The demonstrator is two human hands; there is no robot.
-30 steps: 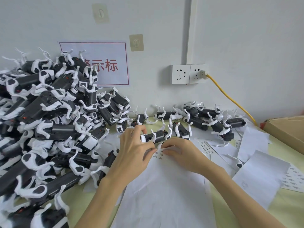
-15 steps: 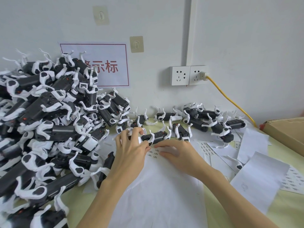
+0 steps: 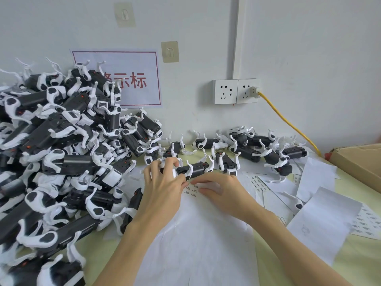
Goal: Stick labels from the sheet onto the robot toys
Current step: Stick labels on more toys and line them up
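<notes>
Robot toys (image 3: 51,153), black bodies with white legs, lie heaped in a tall pile on the left of a pale green table (image 3: 358,263), reaching up the white wall over part of a red-bordered sign (image 3: 134,79). Just right of the pile, the left hand (image 3: 162,184) curls its fingers over one end of a single toy (image 3: 193,169) lying on its back, legs up, gripping it. Below that toy, a white label sheet (image 3: 198,244) lies flat, with a few small printed labels (image 3: 192,189) left at its far edge. The right hand (image 3: 220,188) rests on this sheet, thumb and forefinger pinching at a label. Farther right, a row of toys (image 3: 257,149) lies along the wall beneath a double socket (image 3: 236,91) with a yellow cable (image 3: 288,124). Loose sheets (image 3: 321,223) and a cardboard box (image 3: 358,159) sit at the far right.
</notes>
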